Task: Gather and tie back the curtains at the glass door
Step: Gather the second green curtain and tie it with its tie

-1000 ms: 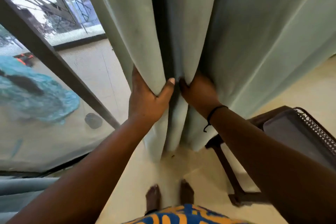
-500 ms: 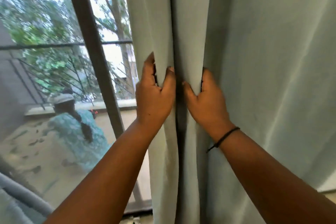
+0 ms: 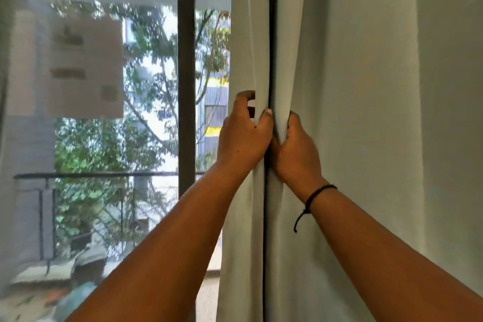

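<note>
Setting: The glass door (image 3: pixel 109 112) fills the left of your view, trees and a balcony railing (image 3: pixel 99 175) beyond it, with the dark door frame (image 3: pixel 186 73) standing upright as the landmark.
Curtain: The pale green curtain (image 3: pixel 352 112) hangs just right of the door frame and runs on to the right edge, its leading folds bunched.
Change: Your gaze has lifted from the floor to head height within a second, and both hands have ridden up the folds and drawn closer, now touching.
Meaning: By my reading, the gathering is under way; no tie-back is in sight yet.
Left hand: Your left hand (image 3: pixel 244 136), nearest the door frame, grips the curtain's outer fold, fingers (image 3: pixel 243 99) hooked round its edge, thumb pressed on the front.
Right hand: Your right hand (image 3: pixel 296 149), farther from the frame, clutches the next fold, fingers curled into the cloth; a black cord bracelet (image 3: pixel 315 196) circles the wrist.
</note>
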Available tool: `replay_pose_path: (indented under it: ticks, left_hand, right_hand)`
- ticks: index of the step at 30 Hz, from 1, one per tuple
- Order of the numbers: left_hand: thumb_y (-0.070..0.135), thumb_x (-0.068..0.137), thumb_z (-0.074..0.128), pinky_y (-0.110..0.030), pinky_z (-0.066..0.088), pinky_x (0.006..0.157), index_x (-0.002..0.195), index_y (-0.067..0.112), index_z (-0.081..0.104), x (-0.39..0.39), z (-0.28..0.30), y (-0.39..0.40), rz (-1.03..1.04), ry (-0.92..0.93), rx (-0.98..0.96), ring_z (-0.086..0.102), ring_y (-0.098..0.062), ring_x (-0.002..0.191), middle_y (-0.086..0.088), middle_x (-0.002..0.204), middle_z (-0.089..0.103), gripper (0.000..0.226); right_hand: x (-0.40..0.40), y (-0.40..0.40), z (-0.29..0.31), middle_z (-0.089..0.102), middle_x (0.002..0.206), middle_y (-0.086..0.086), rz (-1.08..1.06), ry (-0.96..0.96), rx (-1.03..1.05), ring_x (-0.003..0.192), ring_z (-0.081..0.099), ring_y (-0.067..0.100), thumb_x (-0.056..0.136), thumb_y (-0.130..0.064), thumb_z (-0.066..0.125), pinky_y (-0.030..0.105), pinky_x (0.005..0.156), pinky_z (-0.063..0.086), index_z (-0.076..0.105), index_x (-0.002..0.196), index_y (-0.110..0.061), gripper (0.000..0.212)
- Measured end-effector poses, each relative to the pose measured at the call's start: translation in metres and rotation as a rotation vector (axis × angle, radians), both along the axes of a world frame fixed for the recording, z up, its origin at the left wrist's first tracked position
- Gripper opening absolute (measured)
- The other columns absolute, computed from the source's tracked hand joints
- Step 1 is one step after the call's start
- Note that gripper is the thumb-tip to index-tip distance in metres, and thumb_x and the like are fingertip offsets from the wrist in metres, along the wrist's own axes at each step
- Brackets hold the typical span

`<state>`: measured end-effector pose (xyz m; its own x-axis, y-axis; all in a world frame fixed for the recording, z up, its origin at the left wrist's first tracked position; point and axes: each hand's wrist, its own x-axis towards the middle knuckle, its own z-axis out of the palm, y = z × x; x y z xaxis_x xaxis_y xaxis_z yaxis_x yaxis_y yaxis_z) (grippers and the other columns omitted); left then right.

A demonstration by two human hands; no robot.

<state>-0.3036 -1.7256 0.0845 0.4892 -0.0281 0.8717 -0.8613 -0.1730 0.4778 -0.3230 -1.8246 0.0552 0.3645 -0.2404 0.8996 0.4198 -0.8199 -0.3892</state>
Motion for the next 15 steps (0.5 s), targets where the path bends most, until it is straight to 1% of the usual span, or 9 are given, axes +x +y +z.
replay_pose_path:
  ticks: [3, 5, 6, 7, 9, 10, 11, 13, 15]
  left_hand:
    - [0.033, 0.088, 0.058, -0.033, 0.048, 0.083, 0.125, 0.020, 0.048, 0.009, 0.062, 0.015, 0.031, -0.030, 0.103, 0.060, -0.020, 0.093, 0.002, 0.103, 0.061, 0.040]
    - [0.033, 0.088, 0.059, -0.031, 0.047, 0.084, 0.124, 0.017, 0.050, 0.014, 0.105, 0.025, 0.041, -0.011, 0.104, 0.058, -0.021, 0.095, -0.001, 0.107, 0.059, 0.041]
    - [0.033, 0.088, 0.059, -0.034, 0.048, 0.086, 0.124, 0.015, 0.050, 0.014, 0.126, 0.030, 0.026, -0.006, 0.100, 0.056, -0.022, 0.096, -0.002, 0.107, 0.057, 0.042]
    - [0.032, 0.088, 0.059, -0.039, 0.051, 0.087, 0.121, 0.014, 0.051, 0.014, 0.143, 0.034, 0.009, -0.007, 0.108, 0.057, -0.024, 0.096, -0.004, 0.106, 0.057, 0.039]
    - [0.032, 0.087, 0.059, -0.049, 0.056, 0.081, 0.103, 0.010, 0.054, 0.011, 0.170, 0.039, 0.007, -0.034, 0.132, 0.061, -0.031, 0.090, -0.010, 0.096, 0.059, 0.027]
    - [0.032, 0.087, 0.059, -0.050, 0.057, 0.076, 0.093, 0.008, 0.055, 0.009, 0.177, 0.039, 0.023, -0.053, 0.146, 0.063, -0.033, 0.085, -0.013, 0.090, 0.060, 0.025]
    - [0.033, 0.087, 0.059, -0.048, 0.058, 0.074, 0.085, 0.009, 0.054, 0.008, 0.187, 0.039, 0.044, -0.083, 0.155, 0.064, -0.032, 0.080, -0.013, 0.082, 0.059, 0.025]
    - [0.036, 0.087, 0.058, -0.040, 0.057, 0.070, 0.075, 0.015, 0.049, 0.007, 0.200, 0.039, 0.111, -0.134, 0.174, 0.062, -0.026, 0.072, -0.007, 0.071, 0.054, 0.026]
    - [0.037, 0.088, 0.057, -0.029, 0.048, 0.061, 0.076, 0.017, 0.048, 0.007, 0.213, 0.037, 0.181, -0.196, 0.184, 0.054, -0.018, 0.067, -0.002, 0.070, 0.051, 0.025]
  right_hand:
    - [-0.001, 0.002, 0.055, 0.065, 0.095, -0.001, -0.071, -0.033, -0.022, 0.078, 0.062, 0.019, 0.095, -0.042, 0.046, 0.033, 0.066, 0.051, 0.049, 0.119, -0.020, 0.033]
    - [-0.004, 0.000, 0.091, 0.063, 0.091, 0.000, -0.130, -0.021, -0.059, 0.077, 0.060, 0.019, 0.095, -0.036, 0.046, 0.032, 0.066, 0.049, 0.052, 0.111, -0.016, 0.026]
    - [-0.007, -0.001, 0.110, 0.061, 0.089, 0.000, -0.169, -0.012, -0.082, 0.076, 0.059, 0.019, 0.095, -0.034, 0.046, 0.031, 0.065, 0.048, 0.052, 0.107, -0.015, 0.024]
    - [-0.010, -0.003, 0.127, 0.059, 0.087, -0.001, -0.208, 0.001, -0.102, 0.075, 0.057, 0.019, 0.094, -0.033, 0.046, 0.030, 0.063, 0.045, 0.052, 0.103, -0.014, 0.022]
    - [-0.017, -0.005, 0.159, 0.055, 0.085, -0.002, -0.280, 0.020, -0.126, 0.073, 0.052, 0.017, 0.094, -0.032, 0.045, 0.027, 0.060, 0.038, 0.053, 0.100, -0.014, 0.020]
    - [-0.020, -0.006, 0.171, 0.053, 0.085, -0.003, -0.305, 0.030, -0.129, 0.072, 0.050, 0.016, 0.093, -0.031, 0.046, 0.026, 0.059, 0.036, 0.053, 0.099, -0.014, 0.019]
    - [-0.023, -0.007, 0.185, 0.053, 0.084, -0.003, -0.326, 0.027, -0.125, 0.071, 0.049, 0.016, 0.092, -0.029, 0.046, 0.025, 0.056, 0.034, 0.053, 0.096, -0.016, 0.016]
    - [-0.027, -0.008, 0.207, 0.053, 0.084, -0.002, -0.368, 0.028, -0.116, 0.070, 0.048, 0.016, 0.091, -0.027, 0.046, 0.024, 0.050, 0.029, 0.048, 0.089, -0.018, 0.009]
    - [-0.029, -0.007, 0.223, 0.054, 0.087, -0.001, -0.407, 0.029, -0.120, 0.072, 0.049, 0.018, 0.090, -0.027, 0.045, 0.025, 0.054, 0.031, 0.045, 0.088, -0.019, 0.008]
